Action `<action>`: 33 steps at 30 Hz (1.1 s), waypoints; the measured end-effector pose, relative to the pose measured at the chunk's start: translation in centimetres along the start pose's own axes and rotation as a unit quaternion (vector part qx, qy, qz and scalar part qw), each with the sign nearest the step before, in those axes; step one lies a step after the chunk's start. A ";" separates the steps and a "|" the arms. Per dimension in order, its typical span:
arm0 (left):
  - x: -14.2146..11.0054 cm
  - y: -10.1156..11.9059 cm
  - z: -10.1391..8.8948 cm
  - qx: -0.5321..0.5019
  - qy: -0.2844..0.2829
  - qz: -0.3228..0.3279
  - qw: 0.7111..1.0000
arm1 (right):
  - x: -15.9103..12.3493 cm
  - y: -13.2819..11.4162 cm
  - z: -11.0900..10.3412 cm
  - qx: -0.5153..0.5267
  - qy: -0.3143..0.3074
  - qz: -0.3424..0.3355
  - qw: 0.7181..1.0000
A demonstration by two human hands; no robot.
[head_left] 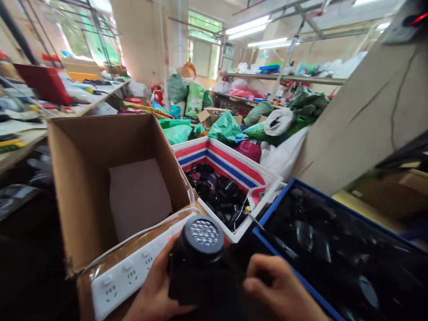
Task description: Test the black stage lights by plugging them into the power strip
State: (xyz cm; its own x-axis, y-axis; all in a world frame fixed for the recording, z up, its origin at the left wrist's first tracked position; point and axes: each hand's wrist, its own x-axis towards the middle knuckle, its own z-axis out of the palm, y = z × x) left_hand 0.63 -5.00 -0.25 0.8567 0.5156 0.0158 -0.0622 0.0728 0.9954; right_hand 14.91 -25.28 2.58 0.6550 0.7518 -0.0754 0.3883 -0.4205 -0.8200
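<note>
A black LED lamp (203, 236) stands in front of me at the bottom centre, its round face of several small LEDs tilted up toward me. My left hand (155, 281) is wrapped round the lamp's left side. Just right of the lamp, my right hand (277, 283) is closed with curled fingers; whatever may be in them is hidden. The lamp's lower body is lost in dark shadow. Left of it, a white power strip (125, 272) lies along the front of an open cardboard box (72, 191), with a white cable across it.
Behind the lamp, a white foam box (230, 156) with a striped lining holds many black parts (217, 191). A blue-rimmed bin (277, 200) of dark, shiny pieces stands right; a thin rod with a yellow end (247, 208) crosses its edge. Green sacks (227, 127) lie beyond.
</note>
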 end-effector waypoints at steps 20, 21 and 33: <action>6.1 -2.6 13.4 0.298 -0.120 -0.041 0.946 | 3.4 16.4 -5.4 -0.056 0.264 0.112 0.956; 6.0 -3.0 13.6 0.311 -0.118 -0.016 0.943 | 4.7 18.2 -5.5 -0.070 0.245 0.135 0.957; 7.5 -4.9 15.0 0.268 -0.141 -0.084 0.949 | 8.4 22.6 -5.8 -0.168 0.099 0.219 0.956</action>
State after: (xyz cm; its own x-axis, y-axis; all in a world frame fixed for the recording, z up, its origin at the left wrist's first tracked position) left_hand 15.04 -14.25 -3.60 0.9390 0.2807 -0.1985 0.2926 -0.3495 0.8901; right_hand 32.91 -31.42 -13.26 0.8994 0.3690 -0.2345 0.2123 -0.8375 -0.5034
